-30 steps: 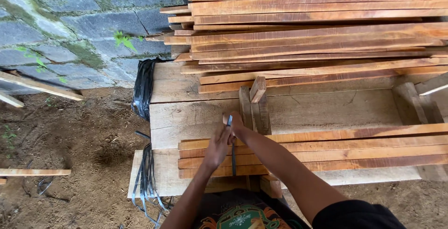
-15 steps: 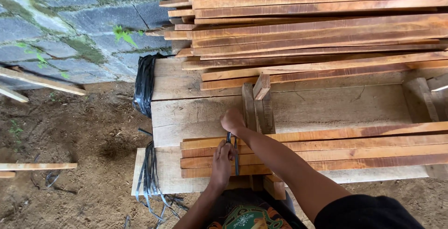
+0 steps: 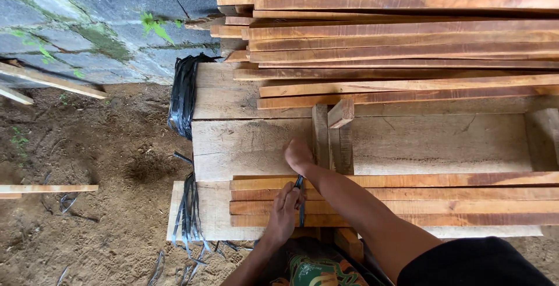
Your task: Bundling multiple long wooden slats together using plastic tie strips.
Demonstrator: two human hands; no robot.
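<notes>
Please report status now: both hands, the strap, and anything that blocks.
Left hand grips dark strap over slat bundle. Right hand presses on plank. Nothing blocking.

Two hands — four front slats

Left hand drawn back along strap.

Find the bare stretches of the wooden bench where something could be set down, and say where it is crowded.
Bare plank lies right of the upright blocks, between the upper stack and the near slats. A smaller patch sits left of the right hand. Crowded: both slat piles.
</notes>
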